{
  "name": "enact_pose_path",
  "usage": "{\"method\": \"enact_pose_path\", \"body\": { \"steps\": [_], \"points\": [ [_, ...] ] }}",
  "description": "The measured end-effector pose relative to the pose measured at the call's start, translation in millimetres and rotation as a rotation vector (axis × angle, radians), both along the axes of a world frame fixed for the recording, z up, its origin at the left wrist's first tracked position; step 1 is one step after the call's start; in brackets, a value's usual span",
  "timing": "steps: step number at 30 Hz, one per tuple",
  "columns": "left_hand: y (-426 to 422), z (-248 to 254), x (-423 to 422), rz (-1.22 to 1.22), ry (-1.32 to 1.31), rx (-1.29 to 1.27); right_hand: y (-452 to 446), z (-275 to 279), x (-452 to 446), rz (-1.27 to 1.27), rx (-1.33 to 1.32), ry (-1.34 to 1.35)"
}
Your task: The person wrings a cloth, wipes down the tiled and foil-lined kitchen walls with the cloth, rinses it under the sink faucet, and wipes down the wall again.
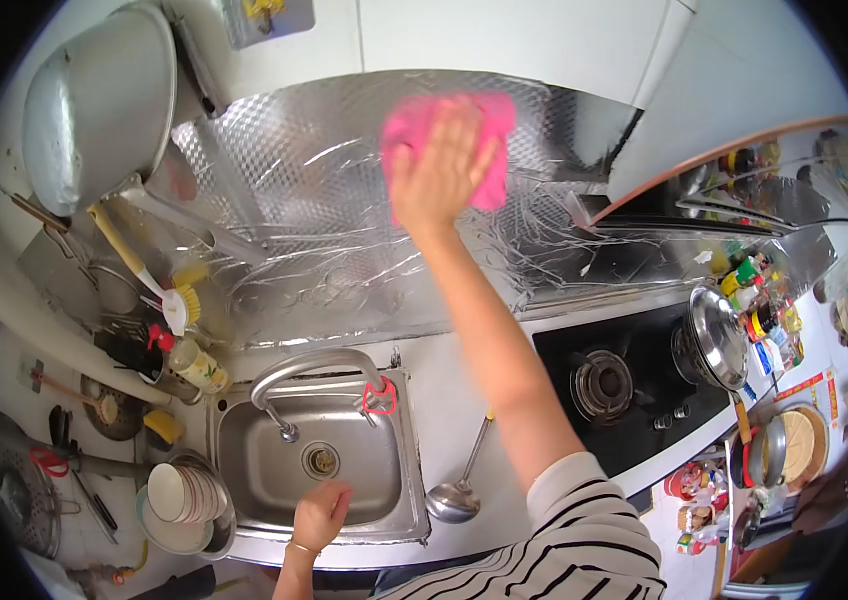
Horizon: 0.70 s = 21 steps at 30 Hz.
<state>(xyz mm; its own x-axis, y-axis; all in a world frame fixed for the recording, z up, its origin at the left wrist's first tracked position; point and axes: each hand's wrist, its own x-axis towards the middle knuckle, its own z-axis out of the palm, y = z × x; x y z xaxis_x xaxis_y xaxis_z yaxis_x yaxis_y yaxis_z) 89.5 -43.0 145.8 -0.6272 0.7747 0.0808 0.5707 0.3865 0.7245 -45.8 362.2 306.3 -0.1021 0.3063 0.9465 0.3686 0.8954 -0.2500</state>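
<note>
A pink cloth (499, 120) lies flat against the silvery foil-covered wall (314, 190) behind the counter. My right hand (444, 170) presses on it with the fingers spread, slightly blurred. Low in the view, my left hand (320, 512) is curled closed over the front edge of the steel sink (274, 440); nothing shows in it. The curved faucet (309, 365) stands at the back of the sink, with a red item (380, 397) around its spout end. To the right of the sink, a steel ladle (454, 500) rests on the counter.
Right of my arm is a black gas stove (584, 350) with a lidded pot (716, 340). Bottles (759, 300) stand beyond it. Left of the sink are stacked bowls (181, 493), a spray bottle (199, 365) and a brush (176, 308). A large pan (104, 110) hangs upper left.
</note>
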Motion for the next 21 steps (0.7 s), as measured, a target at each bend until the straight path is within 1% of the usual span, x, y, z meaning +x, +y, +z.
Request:
{"method": "enact_pose_path", "body": {
  "steps": [1, 3, 4, 6, 7, 9, 10, 11, 13, 14, 15, 16, 17, 18, 20, 21],
  "points": [
    [0, -3, -2, 0.008, -0.013, 0.002, -3, -2, -3, 0.008, 0.002, -0.013],
    [1, -11, -6, 0.024, -0.031, 0.033, -7, -9, -7, 0.032, 0.36, -0.201],
    [1, -17, -7, 0.025, -0.04, 0.024, -11, -31, -4, 0.061, 0.369, -0.281],
    [6, -17, -5, -0.014, -0.018, 0.024, 1, -117, 3, 0.103, 0.583, -0.48],
    [8, -14, -8, -0.048, 0.021, 0.025, 7, -159, 16, 0.09, 0.669, -0.685],
    [4, -8, -8, -0.021, 0.014, 0.029, 24, -204, 45, 0.107, 0.799, -0.911],
    [1, -6, -6, -0.026, 0.004, 0.032, 30, -209, 54, 0.127, 0.835, -0.936],
    [-4, -8, -5, -0.019, 0.004, 0.038, 33, -203, 54, 0.131, 0.844, -0.934],
    [-16, -18, -6, 0.071, -0.04, 0.045, 46, -175, 46, 0.092, 0.881, -0.961],
    [-21, -25, -7, 0.069, -0.048, 0.029, 38, -137, 38, 0.084, 0.805, -0.848],
    [-17, -24, -7, 0.081, -0.054, 0.035, 19, -83, 29, 0.086, 0.727, -0.738],
    [-8, -23, -4, 0.07, -0.069, 0.033, 0, -22, 19, 0.14, 0.715, -0.63],
    [2, -21, -7, 0.046, -0.069, 0.034, -8, 16, 11, 0.175, 0.697, -0.512],
    [10, -17, -10, 0.045, -0.078, 0.033, -4, 11, 13, 0.178, 0.696, -0.521],
    [22, -7, -14, -0.036, -0.023, 0.059, 14, -9, 23, 0.119, 0.756, -0.595],
    [21, -4, -14, -0.038, -0.024, 0.065, 32, -34, 36, 0.094, 0.744, -0.629]
  ]
}}
